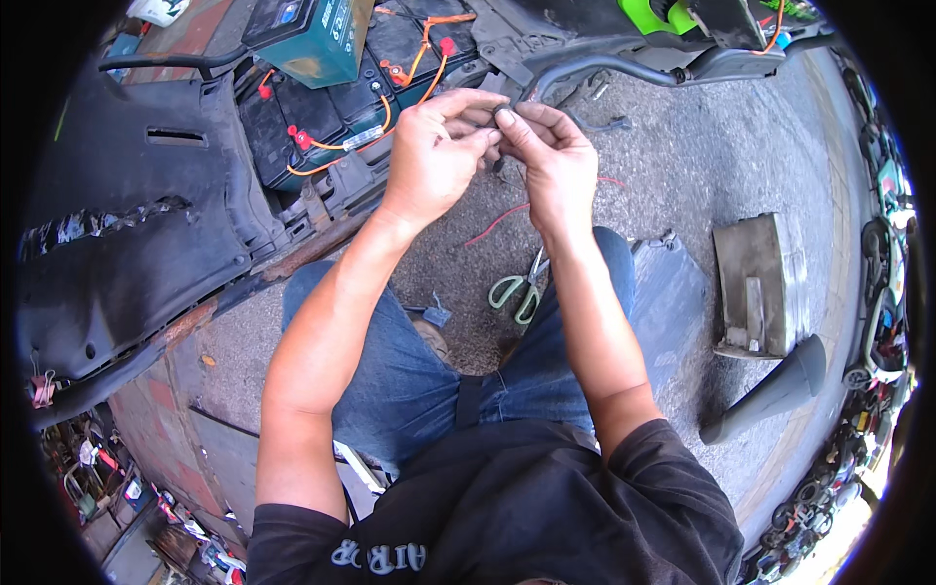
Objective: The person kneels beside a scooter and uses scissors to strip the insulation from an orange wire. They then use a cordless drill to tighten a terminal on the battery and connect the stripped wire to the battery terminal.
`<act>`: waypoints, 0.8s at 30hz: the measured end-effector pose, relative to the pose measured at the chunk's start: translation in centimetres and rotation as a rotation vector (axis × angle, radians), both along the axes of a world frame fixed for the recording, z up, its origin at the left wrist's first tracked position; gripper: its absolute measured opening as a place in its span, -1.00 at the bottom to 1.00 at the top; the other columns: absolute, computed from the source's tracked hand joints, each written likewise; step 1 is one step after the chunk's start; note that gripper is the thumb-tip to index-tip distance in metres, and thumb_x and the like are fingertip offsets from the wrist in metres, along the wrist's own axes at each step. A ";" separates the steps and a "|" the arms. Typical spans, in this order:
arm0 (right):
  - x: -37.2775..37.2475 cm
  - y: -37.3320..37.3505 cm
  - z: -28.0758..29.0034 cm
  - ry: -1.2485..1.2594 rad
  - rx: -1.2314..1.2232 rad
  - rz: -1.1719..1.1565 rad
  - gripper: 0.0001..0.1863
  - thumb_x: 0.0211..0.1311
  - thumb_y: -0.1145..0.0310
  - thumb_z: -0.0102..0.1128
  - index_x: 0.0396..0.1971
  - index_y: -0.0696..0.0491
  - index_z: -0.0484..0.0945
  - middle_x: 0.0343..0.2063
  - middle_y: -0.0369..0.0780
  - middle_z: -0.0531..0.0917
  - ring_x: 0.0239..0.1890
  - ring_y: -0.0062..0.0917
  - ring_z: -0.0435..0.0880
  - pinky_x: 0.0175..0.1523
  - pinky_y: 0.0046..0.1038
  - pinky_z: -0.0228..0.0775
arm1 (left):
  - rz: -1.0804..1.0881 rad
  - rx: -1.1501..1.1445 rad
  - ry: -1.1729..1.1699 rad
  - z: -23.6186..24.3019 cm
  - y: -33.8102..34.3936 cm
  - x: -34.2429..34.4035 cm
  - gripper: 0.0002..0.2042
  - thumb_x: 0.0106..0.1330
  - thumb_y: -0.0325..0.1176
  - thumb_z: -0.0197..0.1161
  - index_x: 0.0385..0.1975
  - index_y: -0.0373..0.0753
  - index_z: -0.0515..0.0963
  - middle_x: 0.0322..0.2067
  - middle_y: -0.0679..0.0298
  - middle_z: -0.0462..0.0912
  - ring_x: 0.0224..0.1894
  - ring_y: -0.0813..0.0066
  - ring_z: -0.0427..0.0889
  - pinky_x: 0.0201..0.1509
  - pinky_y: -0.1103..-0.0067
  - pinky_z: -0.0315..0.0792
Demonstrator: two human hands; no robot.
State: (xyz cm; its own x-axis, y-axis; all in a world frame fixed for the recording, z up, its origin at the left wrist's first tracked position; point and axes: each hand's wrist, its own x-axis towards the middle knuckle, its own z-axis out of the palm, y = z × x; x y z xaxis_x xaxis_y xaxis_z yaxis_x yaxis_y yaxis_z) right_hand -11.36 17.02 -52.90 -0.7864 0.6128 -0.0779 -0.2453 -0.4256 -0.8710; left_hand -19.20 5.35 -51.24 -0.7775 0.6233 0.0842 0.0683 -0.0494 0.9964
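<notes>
Both my hands meet in front of me, beside the open battery bay of a vehicle. My right hand (556, 156) pinches a small black piece (502, 113) between thumb and fingers; its kind is mostly hidden, and it may be a cable end. My left hand (439, 156) is closed with its fingertips against the right ones, and what they grip is covered. Just left of my hands, dark batteries (302, 115) sit in the bay, joined by orange wires (434, 76) with red terminal caps (448, 46). A teal battery (317, 44) rests on top of them.
Green-handled scissors (517, 292) and a red wire (497, 222) lie on the ground between my knees. A small blue piece (436, 315) is near my left leg. To the right stand a grey metal box (760, 283) and a long dark part (770, 390). A black frame tube (614, 66) bends ahead.
</notes>
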 end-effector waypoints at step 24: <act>38.9 7.0 -25.8 -1.750 1.192 0.284 -0.05 0.05 0.08 0.50 0.37 0.19 0.23 0.11 0.03 0.49 0.14 -0.07 0.53 0.19 -0.15 0.48 | 0.027 0.056 -0.256 0.8 -0.8 -1.2 -0.71 0.46 -0.45 0.18 0.09 -0.45 0.57 -0.06 -0.07 0.70 -0.43 0.55 0.48 -0.39 0.68 0.27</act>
State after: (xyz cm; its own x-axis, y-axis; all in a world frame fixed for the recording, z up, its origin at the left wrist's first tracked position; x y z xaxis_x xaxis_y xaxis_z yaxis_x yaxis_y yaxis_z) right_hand 27.58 23.98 -78.72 -0.4086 0.8166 -0.4076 0.8640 0.4900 0.1156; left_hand -20.44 4.58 -50.45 -0.7942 0.6019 -0.0839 -0.1839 -0.1065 0.9772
